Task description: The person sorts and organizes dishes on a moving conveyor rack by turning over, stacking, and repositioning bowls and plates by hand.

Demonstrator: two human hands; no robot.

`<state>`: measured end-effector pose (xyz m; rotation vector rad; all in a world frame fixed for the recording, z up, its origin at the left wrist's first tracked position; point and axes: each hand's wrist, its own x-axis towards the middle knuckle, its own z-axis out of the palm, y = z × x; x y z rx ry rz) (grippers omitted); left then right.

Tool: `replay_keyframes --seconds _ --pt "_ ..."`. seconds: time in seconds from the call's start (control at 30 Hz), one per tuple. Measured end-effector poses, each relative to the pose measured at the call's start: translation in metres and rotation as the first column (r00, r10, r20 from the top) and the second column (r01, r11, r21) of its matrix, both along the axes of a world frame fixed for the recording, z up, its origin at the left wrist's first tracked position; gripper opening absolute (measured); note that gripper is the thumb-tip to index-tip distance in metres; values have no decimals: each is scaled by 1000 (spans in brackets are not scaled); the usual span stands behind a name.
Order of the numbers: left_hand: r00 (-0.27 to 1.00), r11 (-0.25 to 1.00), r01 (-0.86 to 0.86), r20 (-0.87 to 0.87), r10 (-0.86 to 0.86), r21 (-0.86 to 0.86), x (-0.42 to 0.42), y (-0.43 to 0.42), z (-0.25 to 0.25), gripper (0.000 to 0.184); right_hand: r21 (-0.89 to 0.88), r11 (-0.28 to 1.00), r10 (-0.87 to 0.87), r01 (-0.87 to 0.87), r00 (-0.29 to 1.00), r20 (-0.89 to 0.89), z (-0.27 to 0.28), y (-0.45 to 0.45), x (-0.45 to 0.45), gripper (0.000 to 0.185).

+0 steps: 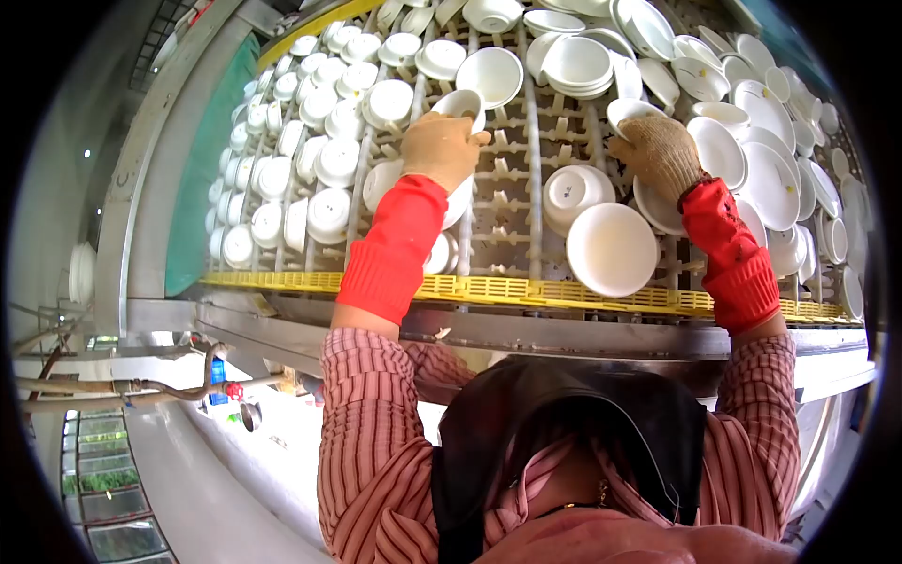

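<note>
My left hand (440, 150), in a tan glove with a red cuff, is closed on the rim of a white bowl (460, 101) tilted over the pegged conveyor rack (500, 199). More white bowls stand partly hidden beneath that wrist. To the right, my right hand (660, 158), also gloved, is curled at the near edge of a small white dish (628, 110); its fingertips are partly hidden. Below and left of this hand, a large round bowl (613, 249) leans in front of an upturned bowl (571, 193).
Rows of small upturned bowls (331, 162) fill the left of the rack. Plates and bowls (770, 179) crowd the right side. A yellow slatted edge (507, 289) and a metal ledge (564, 329) run along the front. A green curtain (209, 179) hangs at the left.
</note>
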<state>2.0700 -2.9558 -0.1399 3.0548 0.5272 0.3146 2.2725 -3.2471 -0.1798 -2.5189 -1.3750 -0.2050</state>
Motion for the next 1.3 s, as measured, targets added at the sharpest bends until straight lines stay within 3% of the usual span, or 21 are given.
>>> replay_keyframes --seconds 0.03,0.1,0.17,0.2,0.23,0.3,0.4,0.47,0.57,0.6,0.67,0.7,0.77,0.8,0.9,0.93,1.03,1.07,1.13,1.2,1.3 --pt "997 995 -67 -54 63 -79 4 7 0 43 45 997 -57 63 991 -125 10 -5 -6 40" --pt "970 849 -30 191 153 -528 0 20 4 42 109 975 -137 191 915 -380 28 -15 -17 34" --pt "886 590 104 344 310 -800 -7 31 21 45 165 985 29 56 881 -472 19 -15 6 39" --pt "892 614 57 316 322 -787 -9 52 18 48 326 941 134 90 784 -606 5 -15 19 45" --pt "895 636 13 292 336 -771 -9 56 24 51 431 900 245 -66 894 -374 4 -11 17 54" --pt "901 898 -294 220 375 -327 -13 57 18 48 510 785 265 -351 935 236 -1 -4 15 80" --pt "944 900 -313 205 260 303 -15 71 -2 42 467 826 320 -314 945 69 62 22 -35 60" --pt "947 931 -230 286 147 283 -8 68 0 38 517 743 490 -425 872 12 52 35 -27 38" --pt "929 968 -21 362 -73 249 -1 33 16 35 205 896 365 -394 916 163 36 22 -23 33" --pt "912 969 63 382 -153 238 4 15 23 34 212 868 367 -449 868 335 27 13 -23 28" --pt "921 933 156 295 -256 324 21 -1 28 37 452 858 333 -243 934 -131 28 -14 -41 44" --pt "919 907 208 245 -309 365 32 -4 26 40 522 848 321 -95 875 -362 32 -30 -53 53" --pt "969 932 180 107 -223 314 58 -1 6 40 170 973 191 -159 963 -191 59 -65 -69 80" --pt "983 942 164 35 -182 291 68 3 -3 40 124 974 212 -189 954 -211 65 -75 -74 90" --pt "998 955 59 -37 -50 291 87 9 -12 40 31 976 211 -214 974 84 47 -108 -77 91" --pt "996 945 73 -68 -54 318 92 12 -12 44 -59 991 112 -120 986 -123 55 -113 -80 85" --pt "995 973 -55 69 72 -226 93 10 -1 47 -75 953 299 -295 953 45 33 -129 -65 75" --pt "975 876 -179 36 218 -448 95 9 11 48 -37 959 284 -282 957 63 33 -130 -63 53" --pt "912 779 -190 186 365 -597 91 25 14 55 9 971 239 -239 965 -107 30 -134 -60 40" --pt "836 822 -294 286 468 -487 81 58 12 63 83 993 104 -79 924 -367 45 -135 -62 34" --pt "748 749 -661 30 663 -39 47 81 23 62 88 932 -204 352 707 -677 72 -124 -69 38"
